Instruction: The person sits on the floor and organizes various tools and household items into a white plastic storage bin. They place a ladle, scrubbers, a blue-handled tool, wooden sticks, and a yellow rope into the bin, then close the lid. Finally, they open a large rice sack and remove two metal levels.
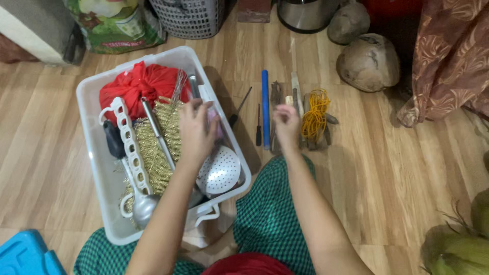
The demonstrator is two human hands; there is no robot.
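On wooden floor right of white bin: blue rod, screwdrivers, yellow cord laid out; ladle, strainer, red bag still binned; left hand reaching inside, grasp unclear; right hand loosely clenched over the row.

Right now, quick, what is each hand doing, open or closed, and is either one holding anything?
Left hand: inside the white plastic bin, fingers curled; contents hidden, cannot tell.
Right hand: loosely closed over the floor tools beside the coiled yellow cord; grip unclear.

Under your left hand: translucent smooth plastic bin, glossy steel ladle, glittery gold tinsel, red cloth. Beside your right hand: yellow cord, matt blue plastic rod, on satin wood-grain floor.
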